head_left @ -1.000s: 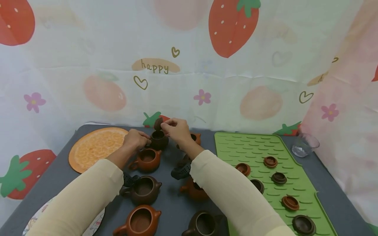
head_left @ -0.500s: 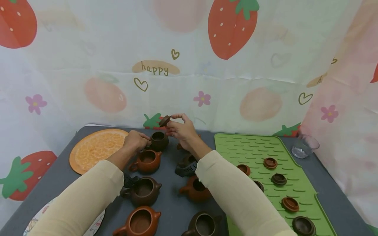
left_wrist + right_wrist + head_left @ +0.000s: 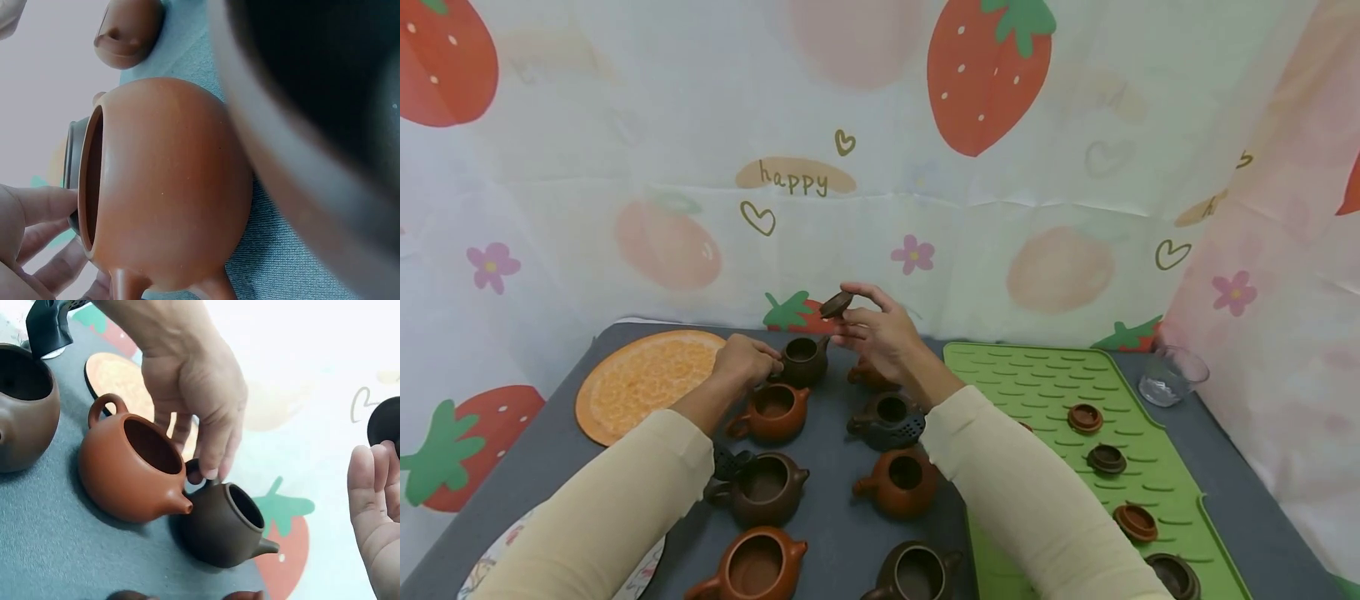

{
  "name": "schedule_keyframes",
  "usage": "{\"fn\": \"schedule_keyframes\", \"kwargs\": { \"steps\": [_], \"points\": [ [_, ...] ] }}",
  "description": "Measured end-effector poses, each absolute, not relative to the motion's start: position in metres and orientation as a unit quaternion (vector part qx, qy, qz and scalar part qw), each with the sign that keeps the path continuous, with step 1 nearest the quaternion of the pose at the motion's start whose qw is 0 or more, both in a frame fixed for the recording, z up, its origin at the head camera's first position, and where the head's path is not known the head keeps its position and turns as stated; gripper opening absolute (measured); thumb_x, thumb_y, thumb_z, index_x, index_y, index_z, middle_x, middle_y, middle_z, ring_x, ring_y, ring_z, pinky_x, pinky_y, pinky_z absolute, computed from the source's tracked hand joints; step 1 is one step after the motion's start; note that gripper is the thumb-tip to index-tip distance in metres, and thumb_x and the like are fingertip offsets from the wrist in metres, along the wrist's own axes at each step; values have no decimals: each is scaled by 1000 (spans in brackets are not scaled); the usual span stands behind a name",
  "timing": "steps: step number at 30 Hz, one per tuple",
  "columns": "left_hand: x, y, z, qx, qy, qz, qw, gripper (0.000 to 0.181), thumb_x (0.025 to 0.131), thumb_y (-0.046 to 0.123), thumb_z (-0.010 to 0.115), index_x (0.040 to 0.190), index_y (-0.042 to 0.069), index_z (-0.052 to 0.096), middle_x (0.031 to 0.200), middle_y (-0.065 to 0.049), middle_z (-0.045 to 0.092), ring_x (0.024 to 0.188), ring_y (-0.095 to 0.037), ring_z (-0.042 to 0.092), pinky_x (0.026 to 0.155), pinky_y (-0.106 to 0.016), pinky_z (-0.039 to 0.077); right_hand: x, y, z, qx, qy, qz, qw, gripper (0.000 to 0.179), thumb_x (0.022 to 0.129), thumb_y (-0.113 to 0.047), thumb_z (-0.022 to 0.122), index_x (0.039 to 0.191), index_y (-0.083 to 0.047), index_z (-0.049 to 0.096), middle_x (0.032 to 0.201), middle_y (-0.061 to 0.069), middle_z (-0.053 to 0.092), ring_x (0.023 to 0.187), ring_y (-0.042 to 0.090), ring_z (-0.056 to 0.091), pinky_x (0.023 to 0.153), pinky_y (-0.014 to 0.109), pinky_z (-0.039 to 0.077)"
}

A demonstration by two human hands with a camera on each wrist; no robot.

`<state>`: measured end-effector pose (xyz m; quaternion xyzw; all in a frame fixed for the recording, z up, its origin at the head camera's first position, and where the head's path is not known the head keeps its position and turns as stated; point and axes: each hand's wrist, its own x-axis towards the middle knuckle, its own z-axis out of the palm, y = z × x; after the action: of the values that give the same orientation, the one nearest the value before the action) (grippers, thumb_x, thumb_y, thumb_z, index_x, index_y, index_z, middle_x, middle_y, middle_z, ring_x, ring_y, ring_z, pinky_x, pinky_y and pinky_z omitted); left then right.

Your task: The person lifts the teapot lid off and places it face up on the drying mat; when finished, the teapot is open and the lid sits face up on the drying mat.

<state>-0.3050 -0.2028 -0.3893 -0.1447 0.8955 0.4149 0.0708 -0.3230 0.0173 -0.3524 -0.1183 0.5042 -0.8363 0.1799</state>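
At the back of the table, my left hand pinches the handle of a dark brown teapot, whose top is uncovered. My right hand holds a small dark teapot lid by its edge, tilted, in the air to the right of and above that pot. An orange-brown teapot stands just in front of the dark one. In the left wrist view this orange-brown pot hides most of the dark pot, and the left fingers reach behind its rim. The lid is cut off at the right wrist view's edge.
More lidless teapots stand in two rows, including a brown one and an orange-brown one. On the right, a green mat bears several lids. A glass cup stands beyond it. An orange round mat lies at left.
My right hand has lifted the lid off the dark teapot's opening and carried it up and right, turning it. The left hand keeps its place at the handle.
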Motion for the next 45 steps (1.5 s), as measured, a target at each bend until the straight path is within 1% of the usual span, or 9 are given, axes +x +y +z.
{"fn": "schedule_keyframes", "kwargs": {
  "steps": [7, 9, 14, 19, 23, 31, 35, 38, 45],
  "points": [
    [-305, -204, -393, -145, 893, 420, 71, 19, 91, 12, 67, 107, 5, 75, 119, -19, 61, 95, -34, 57, 59, -32, 47, -321, 29, -346, -141, 517, -827, 169, 43, 97, -16, 60, 134, -2, 44, 95, 16, 58, 77, 28, 60, 75, 39, 54],
    [-306, -204, -394, -145, 893, 420, 71, 19, 91, 12, 67, 107, 5, 75, 119, -19, 61, 95, -35, 56, 59, -32, 47, -321, 33, -343, -142, 530, -820, 165, 40, 97, -17, 61, 130, -3, 44, 96, 16, 59, 79, 28, 61, 76, 40, 54],
    [-306, -204, -394, -145, 896, 415, 68, 19, 91, 13, 67, 107, 5, 75, 116, -18, 62, 92, -33, 56, 58, -32, 47, -318, 45, -337, -137, 545, -811, 163, 42, 95, -7, 62, 130, -3, 40, 99, 18, 61, 82, 28, 63, 81, 42, 52],
    [-306, -204, -393, -141, 896, 415, 68, 19, 90, 13, 67, 106, 5, 75, 117, -19, 62, 94, -34, 56, 61, -33, 49, -314, 62, -331, -146, 560, -799, 162, 49, 93, 2, 60, 139, -4, 43, 112, 21, 59, 90, 30, 64, 89, 41, 49],
    [-307, -203, -392, -141, 895, 418, 70, 19, 90, 13, 67, 106, 6, 75, 118, -19, 61, 97, -36, 55, 62, -34, 49, -310, 77, -326, -148, 568, -794, 157, 50, 92, 8, 58, 139, -3, 46, 119, 23, 56, 92, 28, 65, 92, 42, 48],
    [-308, -202, -392, -138, 895, 419, 67, 19, 90, 12, 68, 106, 6, 75, 118, -19, 62, 93, -33, 57, 61, -32, 46, -302, 103, -319, -161, 585, -781, 149, 50, 92, 12, 56, 139, -2, 44, 119, 23, 55, 98, 31, 63, 99, 50, 40],
    [-307, -202, -391, -140, 896, 415, 70, 19, 90, 12, 68, 106, 6, 75, 117, -18, 63, 87, -30, 58, 59, -32, 46, -298, 115, -317, -163, 605, -766, 145, 50, 92, 8, 59, 138, -5, 45, 118, 19, 57, 102, 33, 59, 96, 50, 42],
    [-306, -202, -391, -138, 897, 414, 70, 20, 90, 13, 67, 107, 5, 75, 117, -18, 63, 84, -29, 58, 58, -32, 44, -296, 125, -315, -165, 616, -758, 141, 50, 91, 6, 61, 137, -7, 47, 116, 18, 57, 100, 31, 59, 91, 45, 46],
    [-306, -203, -391, -138, 893, 421, 72, 20, 91, 12, 67, 108, 5, 74, 118, -19, 62, 80, -28, 57, 53, -31, 41, -294, 151, -310, -163, 650, -730, 133, 53, 91, 5, 63, 139, -1, 40, 118, 20, 57, 95, 27, 64, 84, 39, 50]
  ]
}}
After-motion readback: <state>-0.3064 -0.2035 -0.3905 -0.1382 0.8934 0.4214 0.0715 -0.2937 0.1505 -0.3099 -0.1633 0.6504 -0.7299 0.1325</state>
